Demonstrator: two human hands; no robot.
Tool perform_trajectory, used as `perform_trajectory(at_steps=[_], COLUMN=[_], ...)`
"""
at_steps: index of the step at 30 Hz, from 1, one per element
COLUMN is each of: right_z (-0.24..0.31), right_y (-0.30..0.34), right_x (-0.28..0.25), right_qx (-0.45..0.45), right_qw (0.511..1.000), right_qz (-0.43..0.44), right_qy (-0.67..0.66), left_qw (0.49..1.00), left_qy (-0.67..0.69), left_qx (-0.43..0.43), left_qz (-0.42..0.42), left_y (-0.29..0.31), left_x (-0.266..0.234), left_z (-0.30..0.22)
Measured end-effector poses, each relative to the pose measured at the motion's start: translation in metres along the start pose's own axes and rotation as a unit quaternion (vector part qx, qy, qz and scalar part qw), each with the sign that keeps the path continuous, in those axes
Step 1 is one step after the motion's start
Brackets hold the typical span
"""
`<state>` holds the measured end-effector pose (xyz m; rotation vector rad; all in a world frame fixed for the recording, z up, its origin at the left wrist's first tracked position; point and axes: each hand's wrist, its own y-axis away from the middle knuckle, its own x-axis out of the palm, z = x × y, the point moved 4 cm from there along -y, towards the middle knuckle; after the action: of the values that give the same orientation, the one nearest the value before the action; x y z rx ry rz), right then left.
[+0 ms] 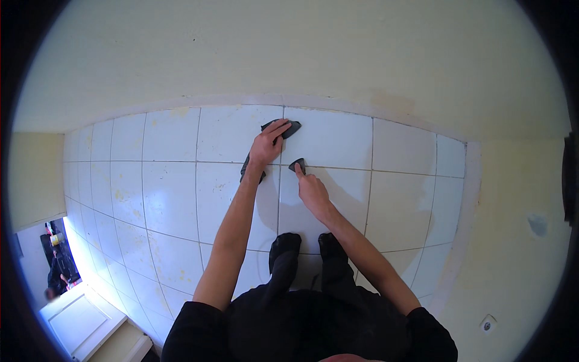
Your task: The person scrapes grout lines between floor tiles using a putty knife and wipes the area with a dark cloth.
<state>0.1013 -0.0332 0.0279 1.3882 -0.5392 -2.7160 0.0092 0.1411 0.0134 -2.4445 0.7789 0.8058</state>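
Note:
My left hand (pixel 268 146) presses a dark cloth (pixel 292 130) flat onto a white floor tile, close to a grout line. Part of the cloth hangs out below the wrist and lies on the tile. A little nearer and to the right, my right hand (pixel 313 191) grips a small dark triangular piece like a scraper blade (pixel 298 163), its index finger stretched along it. The blade touches the tile by a crossing of grout lines. Both forearms reach forward over the tiled floor (pixel 169 187).
Dark-covered feet (pixel 284 242) stand on the tiles below the hands. A pale wall (pixel 289 54) borders the floor ahead, another wall (pixel 512 199) the right. At lower left a white door (pixel 84 320) stands by a doorway with dark items. Yellowish stains mark the left tiles.

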Motion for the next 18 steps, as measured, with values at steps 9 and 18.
perform_trajectory(at_steps=[9, 18], right_z=[0.002, 0.008], right_y=[-0.003, -0.012], right_x=[0.004, 0.010], right_qx=[-0.021, -0.056], right_qw=[1.000, 0.998], right_qz=[-0.003, 0.009], right_qy=[0.016, 0.014], left_qw=[1.000, 1.000], left_qy=[-0.007, 0.005], left_qx=[-0.007, -0.008], left_qz=[0.009, 0.006], left_y=[0.000, 0.000], left_x=[0.001, -0.001], left_z=[-0.001, 0.000])
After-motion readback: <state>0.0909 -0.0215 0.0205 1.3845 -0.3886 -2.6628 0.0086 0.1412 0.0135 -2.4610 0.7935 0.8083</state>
